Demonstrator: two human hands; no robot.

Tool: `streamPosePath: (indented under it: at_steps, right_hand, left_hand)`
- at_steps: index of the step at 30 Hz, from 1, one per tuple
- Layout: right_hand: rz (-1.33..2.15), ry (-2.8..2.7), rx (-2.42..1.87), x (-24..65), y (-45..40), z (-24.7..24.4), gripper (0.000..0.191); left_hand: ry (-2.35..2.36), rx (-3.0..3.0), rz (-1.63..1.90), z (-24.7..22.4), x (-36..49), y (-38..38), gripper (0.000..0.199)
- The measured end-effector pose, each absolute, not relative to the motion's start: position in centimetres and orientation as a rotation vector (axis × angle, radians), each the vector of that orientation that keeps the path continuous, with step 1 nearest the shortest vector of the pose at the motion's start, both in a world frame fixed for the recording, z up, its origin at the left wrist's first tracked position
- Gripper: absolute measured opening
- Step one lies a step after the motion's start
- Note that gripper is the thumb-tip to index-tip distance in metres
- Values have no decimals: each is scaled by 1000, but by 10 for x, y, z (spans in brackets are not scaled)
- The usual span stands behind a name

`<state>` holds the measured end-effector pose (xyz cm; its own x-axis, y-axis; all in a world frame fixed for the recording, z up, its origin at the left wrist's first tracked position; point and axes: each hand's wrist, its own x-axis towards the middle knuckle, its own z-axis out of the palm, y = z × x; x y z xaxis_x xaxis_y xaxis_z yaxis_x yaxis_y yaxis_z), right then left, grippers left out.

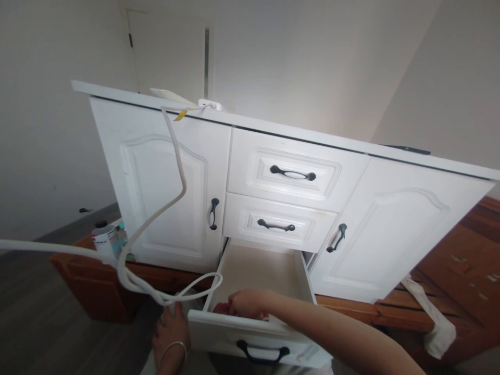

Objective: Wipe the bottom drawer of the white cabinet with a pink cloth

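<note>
A bottom drawer (258, 265) is pulled out of a white cabinet (297, 125). My right hand (248, 303) reaches into its front left corner, fingers closed on a reddish cloth (222, 308) that is mostly hidden by the hand and the drawer front. Just left of the drawer is my left hand (172, 333), wearing a pale band at the wrist. Its fingers are curled at the gathered loops of a white cable (177, 156). That cable hangs from the cabinet top, and one length leads off to the left. The drawer's dark handle (263, 353) faces me.
Bottles (103, 237) stand at the cabinet's left on a wooden bench (94, 286). A white power strip (210, 104) and a dark flat object (406, 149) lie on top. White cloth (433, 317) hangs over the bench slats at right. Two closed drawers are above the open one.
</note>
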<state>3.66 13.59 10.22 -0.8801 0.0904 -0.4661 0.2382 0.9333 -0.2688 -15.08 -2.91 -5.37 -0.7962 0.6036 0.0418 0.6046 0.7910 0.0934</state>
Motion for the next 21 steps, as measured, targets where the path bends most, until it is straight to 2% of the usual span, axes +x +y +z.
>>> streamPosePath:
  at_steps: [2,5,7,10,16,19,21]
  right_hand:
    - [-353,2634,278,43,154,114,35]
    - [-190,2692,750,53,199,135,34]
    - [-125,2694,1001,63,225,142,40]
    - [-110,2698,1149,79,244,138,50]
    - [-424,2544,759,93,205,117,39]
    - [-649,2382,399,105,172,110,39]
    - [-673,2358,349,114,165,113,44]
  left_hand:
    - [-2982,-1010,-154,-43,-148,-30,63]
    - [-2996,-1008,-151,-34,-145,-31,61]
    - [-3015,-1021,-160,-32,-146,-32,59]
    - [-3029,-1029,-179,-33,-148,-31,54]
    - [-3042,-999,-276,-41,-154,-29,54]
    - [-3017,-991,-324,-43,-153,-30,56]
    - [-2996,-994,-339,-42,-150,-30,56]
